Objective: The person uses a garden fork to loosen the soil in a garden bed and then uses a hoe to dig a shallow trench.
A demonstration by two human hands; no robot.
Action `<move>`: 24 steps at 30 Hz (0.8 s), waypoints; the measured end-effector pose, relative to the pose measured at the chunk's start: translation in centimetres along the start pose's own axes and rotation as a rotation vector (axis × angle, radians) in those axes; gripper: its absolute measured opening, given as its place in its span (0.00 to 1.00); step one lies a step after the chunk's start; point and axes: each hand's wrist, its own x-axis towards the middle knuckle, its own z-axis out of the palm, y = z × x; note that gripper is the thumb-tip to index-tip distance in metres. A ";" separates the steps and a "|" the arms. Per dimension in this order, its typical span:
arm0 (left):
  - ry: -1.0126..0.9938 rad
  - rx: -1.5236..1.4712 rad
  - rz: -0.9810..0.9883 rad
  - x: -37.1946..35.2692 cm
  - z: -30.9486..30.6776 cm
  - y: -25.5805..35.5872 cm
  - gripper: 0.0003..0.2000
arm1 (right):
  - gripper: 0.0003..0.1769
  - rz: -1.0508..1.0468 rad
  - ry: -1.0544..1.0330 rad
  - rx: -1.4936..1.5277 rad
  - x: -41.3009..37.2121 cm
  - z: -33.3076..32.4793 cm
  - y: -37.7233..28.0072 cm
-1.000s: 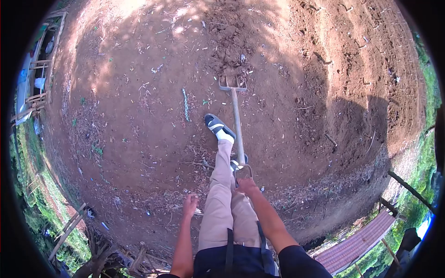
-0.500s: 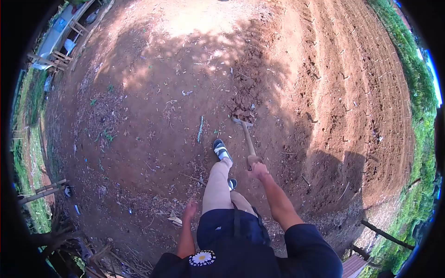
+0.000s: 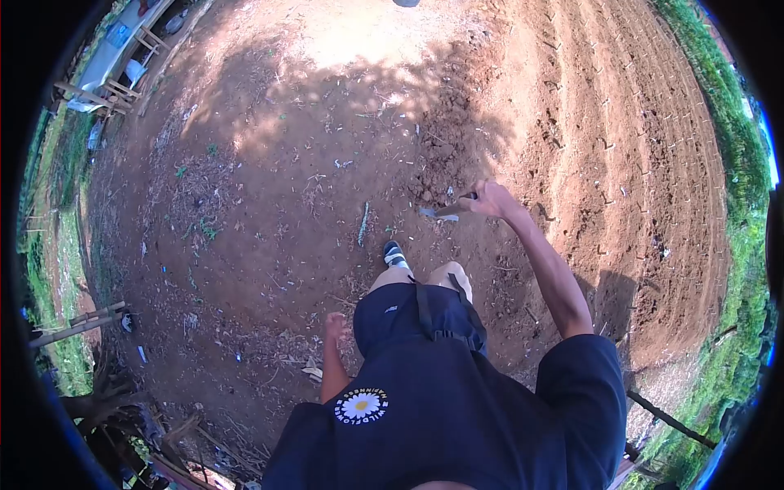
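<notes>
My right hand (image 3: 493,200) is closed around the end of a hoe's wooden handle, with that arm stretched forward. The hoe (image 3: 447,211) appears foreshortened, most of its handle hidden behind the hand, its metal blade at the near end of a strip of loosened soil (image 3: 439,167). Down at my left side hangs my left hand (image 3: 336,327), holding nothing, its fingers loosely apart. One sandalled foot (image 3: 395,254) is forward on the bare ground.
Planted furrows (image 3: 604,163) run along the right, bordered by green growth (image 3: 739,204). A wooden structure (image 3: 122,91) stands at upper left. Sticks and branches (image 3: 106,408) lie at lower left. A short greenish-white stick (image 3: 363,224) lies left of the hoe.
My right hand has risen forward with the handle end, so the hoe's handle now points up toward me. The blade stays near the same soil. My body has leaned or stepped forward.
</notes>
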 end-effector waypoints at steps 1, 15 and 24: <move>-0.001 -0.001 -0.001 0.3 0.1 1.2 0.11 | 0.35 -0.059 0.124 -0.103 -0.8 0.6 0.1; 0.035 0.171 0.153 -0.6 1.1 6.7 0.15 | 0.30 0.046 0.045 -0.140 2.1 5.7 4.7; 0.007 0.237 0.284 6.4 4.1 -0.2 0.15 | 0.33 0.069 0.058 -0.121 1.6 5.8 4.6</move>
